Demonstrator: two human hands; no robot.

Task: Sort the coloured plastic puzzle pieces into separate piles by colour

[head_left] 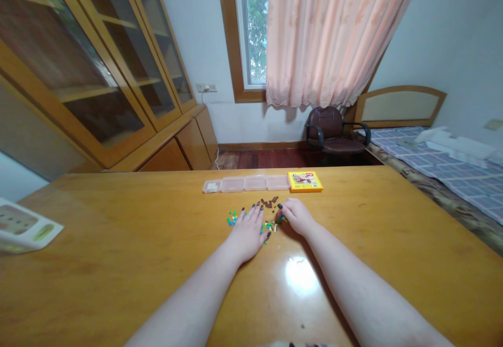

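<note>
My left hand (248,231) lies palm down with its fingers stretched out over a scatter of small toy bricks. Green and blue bricks (231,219) show to its left, and green and white ones (269,226) show by its thumb. To the right, my right hand (296,216) is curled with its fingers drawn together at the edge of the same scatter. Blue and green bits show beneath its fingertips; whether it grips one is hidden. Several dark brown bricks (269,203) lie just beyond, between the two hands.
A row of clear plastic trays (254,183) stands near the table's far edge, beside a yellow box (305,181). A white box (29,227) sits at the table's left. Past the wooden table (129,263) are a chair (333,132), a bed (451,153) and a glass-door cabinet (118,74).
</note>
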